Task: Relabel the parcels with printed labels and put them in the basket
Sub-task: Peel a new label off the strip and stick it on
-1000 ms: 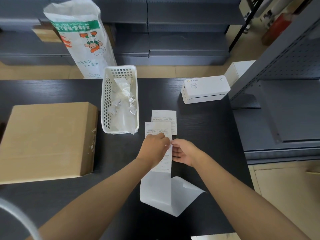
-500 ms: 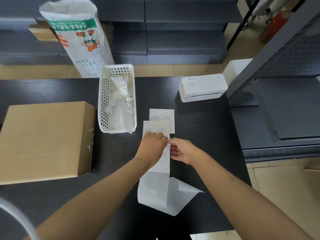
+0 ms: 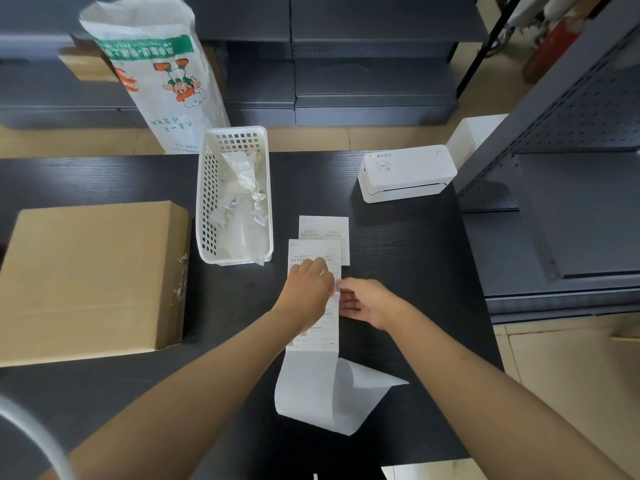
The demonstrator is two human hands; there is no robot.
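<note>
I see both hands meeting over a long printed label strip (image 3: 313,327) that lies flat on the black table (image 3: 398,258). My left hand (image 3: 308,292) rests on top of the strip, fingers bent down onto the paper. My right hand (image 3: 363,301) sits just beside it at the strip's right edge, thumb and forefinger pinching that edge where it lifts a little. The near end of the strip runs into a blank white backing sheet (image 3: 325,393) that curls up and folds over toward me. A second printed label (image 3: 325,230) lies just beyond, partly under the top of the strip. The white basket (image 3: 204,202) stands just left of the labels with crumpled paper inside. A cardboard box (image 3: 86,278) lies left of the basket, and a white label printer (image 3: 407,173) sits at the table's far right.
</note>
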